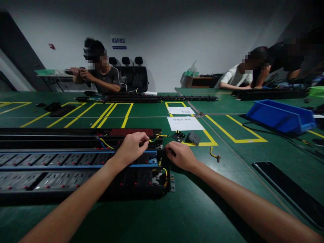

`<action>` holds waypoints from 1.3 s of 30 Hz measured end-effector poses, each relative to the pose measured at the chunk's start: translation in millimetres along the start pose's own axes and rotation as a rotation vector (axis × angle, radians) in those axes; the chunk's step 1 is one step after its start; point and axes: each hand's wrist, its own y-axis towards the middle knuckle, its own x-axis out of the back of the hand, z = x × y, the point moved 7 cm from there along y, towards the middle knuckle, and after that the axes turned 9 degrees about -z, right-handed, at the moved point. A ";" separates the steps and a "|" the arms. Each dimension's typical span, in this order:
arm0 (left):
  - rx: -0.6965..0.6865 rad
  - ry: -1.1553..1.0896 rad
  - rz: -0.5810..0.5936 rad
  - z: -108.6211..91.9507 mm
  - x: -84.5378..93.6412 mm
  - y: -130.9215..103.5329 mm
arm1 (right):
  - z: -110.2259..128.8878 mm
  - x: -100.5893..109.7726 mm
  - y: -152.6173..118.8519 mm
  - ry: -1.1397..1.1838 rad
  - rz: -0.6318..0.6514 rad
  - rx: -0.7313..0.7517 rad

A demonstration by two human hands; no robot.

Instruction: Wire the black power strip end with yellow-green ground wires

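My left hand (pixel 132 149) reaches over the black power strips with its thumb and forefinger pinched on a yellow-green wire (pixel 155 139). That wire runs out over the end of a strip in the back row. Just past the strip ends, my right hand (pixel 181 156) rests low with curled fingers; a dark bit shows at its fingertips, too hidden to name. Under my left forearm lie a power strip with blue edges (pixel 83 158) and, closer to me, another power strip (pixel 68 179) with red switches. A metal end bracket (pixel 172 182) stands at the near strip's right end.
Beyond my right hand lie small black end pieces (pixel 193 138) and paper sheets (pixel 186 124). A short yellow wire (pixel 214 153), a phone (pixel 288 192) and a blue bin (pixel 278 116) are to the right. Co-workers sit across the green table (pixel 197 209).
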 end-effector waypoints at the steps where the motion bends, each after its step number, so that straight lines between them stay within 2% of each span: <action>1: 0.002 -0.003 0.003 0.6 -0.1 0.0 | 0.3 0.2 0.2 0.001 0.001 -0.001; 19: -0.070 0.311 0.055 -6.5 4.1 -2.7 | -0.8 -0.6 -0.4 0.004 -0.003 0.003; 39: -0.187 0.329 0.048 -17.3 2.6 -3.5 | 0.3 0.9 -0.1 0.019 0.017 0.009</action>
